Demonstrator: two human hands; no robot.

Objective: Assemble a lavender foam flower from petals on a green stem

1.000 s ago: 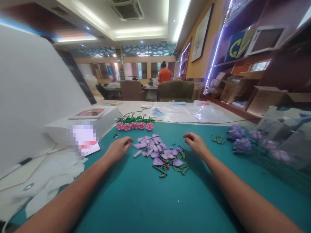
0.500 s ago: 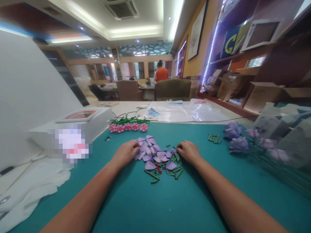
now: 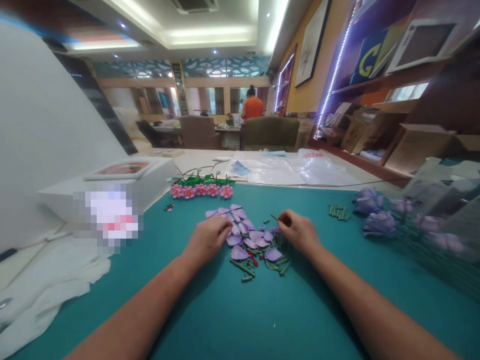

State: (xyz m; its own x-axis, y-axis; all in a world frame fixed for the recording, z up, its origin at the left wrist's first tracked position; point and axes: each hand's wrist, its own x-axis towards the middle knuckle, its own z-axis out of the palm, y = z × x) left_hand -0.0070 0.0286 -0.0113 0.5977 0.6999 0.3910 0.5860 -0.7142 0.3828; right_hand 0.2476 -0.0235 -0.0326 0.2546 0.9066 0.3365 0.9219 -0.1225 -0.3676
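A heap of purple petal pieces [image 3: 256, 235] lies on the teal mat, with green stick pieces [image 3: 243, 267] and a few red pieces [image 3: 253, 258] along its near side. My left hand [image 3: 208, 239] rests over the heap's left side with its fingers drawn together; whatever they pinch, if anything, is hidden. At the heap's right edge, my right hand [image 3: 299, 231] pinches a thin green stick [image 3: 274, 217], whose end pokes out leftward from the fingertips. Some green parts beneath this hand are in shadow.
Pink flowers with green leaves [image 3: 201, 190] lie at the mat's back left. On the right are a small pile of green sticks [image 3: 338, 212] and purple roses on stems [image 3: 378, 223]. A white box [image 3: 153, 185] borders the left; a person in orange [image 3: 253, 107] stands far off.
My left hand has shifted right, over the petals. My right hand has risen slightly off the heap's edge, and a green stick now shows in its fingertips. The view has tilted a little.
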